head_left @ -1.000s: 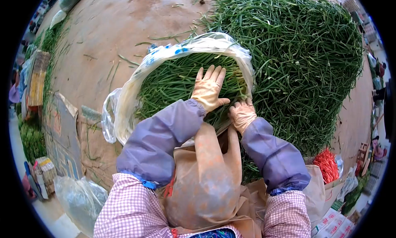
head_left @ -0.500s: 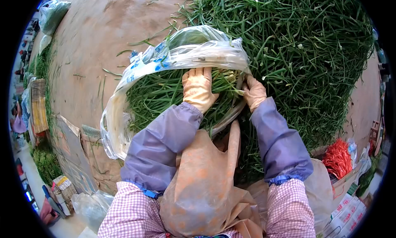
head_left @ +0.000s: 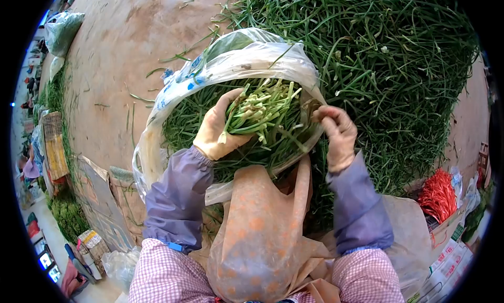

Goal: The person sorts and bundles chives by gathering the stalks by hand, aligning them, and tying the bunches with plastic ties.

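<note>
My left hand [head_left: 217,127], in a pale glove, is closed around a bundle of chive-like green stalks [head_left: 262,111], their pale cut ends pointing up toward me. It is over the mouth of a clear plastic bag [head_left: 239,66] with blue print. More long green leaves [head_left: 189,111] lie inside the bag, beneath the bundle. At the bag's right rim, my right hand [head_left: 338,135] is closed in a pinch, thumb against fingers. A brownish withered bit shows by its fingertips; what the pinch holds is not clear.
A large pile of loose green leaves [head_left: 399,66] spreads right of the bag. Brown sheeting [head_left: 115,51] with scattered leaves lies on the left. Red plastic strips [head_left: 438,195] are at lower right, beside a printed carton [head_left: 451,266]. A filled bag [head_left: 64,32] stands at upper left.
My left hand has moved left and turned over, lifting a bundle of stalks from the leaves in the bag. My right hand has shifted slightly right and down, staying by the rim.
</note>
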`<state>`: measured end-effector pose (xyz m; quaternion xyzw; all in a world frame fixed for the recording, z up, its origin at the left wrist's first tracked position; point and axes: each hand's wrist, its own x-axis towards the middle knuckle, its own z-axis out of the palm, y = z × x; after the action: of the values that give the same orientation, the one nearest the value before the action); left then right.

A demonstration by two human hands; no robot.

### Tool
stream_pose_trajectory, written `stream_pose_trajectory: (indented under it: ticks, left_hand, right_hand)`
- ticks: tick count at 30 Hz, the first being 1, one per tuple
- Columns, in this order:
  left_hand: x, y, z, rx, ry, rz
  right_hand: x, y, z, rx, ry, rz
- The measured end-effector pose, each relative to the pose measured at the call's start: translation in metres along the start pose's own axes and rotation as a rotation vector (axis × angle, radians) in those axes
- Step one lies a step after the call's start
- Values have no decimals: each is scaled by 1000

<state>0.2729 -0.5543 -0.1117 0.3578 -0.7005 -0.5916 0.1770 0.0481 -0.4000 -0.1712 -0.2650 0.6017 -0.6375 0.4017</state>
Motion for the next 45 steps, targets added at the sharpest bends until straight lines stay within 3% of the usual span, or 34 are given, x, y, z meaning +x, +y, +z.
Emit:
stream_pose_trajectory:
  ticks: [2,6,10,11,14,15,16,18,20,23,24,27,29,31,36,41,42,45]
  left_hand:
    - [-4,-5,-2,40,17,52]
    - [-6,-3,-5,49,-24,42]
    - [-12,-6,-4,2,-4,53]
    - [-14,-10,-9,168,5,94]
    - [-23,-7,-13,345,92,257]
    - [-27,-8,-11,378,140,273]
    - [-31,-5,-4,161,164,241]
    - [-35,-8,-2,147,129,345]
    - [-39,-10,1,15,64,354]
    - [-45,-20,4,-34,3,394]
    - [-46,-23,4,-26,-10,412]
    - [-53,-17,5,-25,-73,267]
    - [-55,-27,4,-385,-9,-58]
    - [-48,-30,10,-322,93,-117]
    - [-23,-39,9,531,108,310]
    - [12,-51,33,521,40,295]
    - [13,-45,40,553,39,216]
    - [17,-38,45,604,125,304]
  right_hand:
    - [-26,-6,31,273,-58,115]
    - [-18,5,71,321,-284,10]
    - [-7,-10,98,516,-324,104]
    - [-9,-17,104,548,-348,134]
    - [-21,-20,116,489,-290,163]
    - [-23,-13,115,332,-270,63]
    - [-25,-8,114,187,-275,-48]
    - [-32,-1,119,-48,-243,-304]
    - [-53,-9,136,424,-265,-30]
    - [-61,-11,153,561,-215,-63]
    - [-61,-10,154,463,-201,-50]
    - [-62,-11,162,361,-184,-71]
    - [-64,-18,165,256,-161,-66]
    - [-62,-23,163,129,-133,-51]
    - [-45,-7,147,-39,-77,-91]
    - [-30,4,116,152,19,133]
    - [-25,9,111,240,17,163]
    - [-13,18,97,240,22,91]
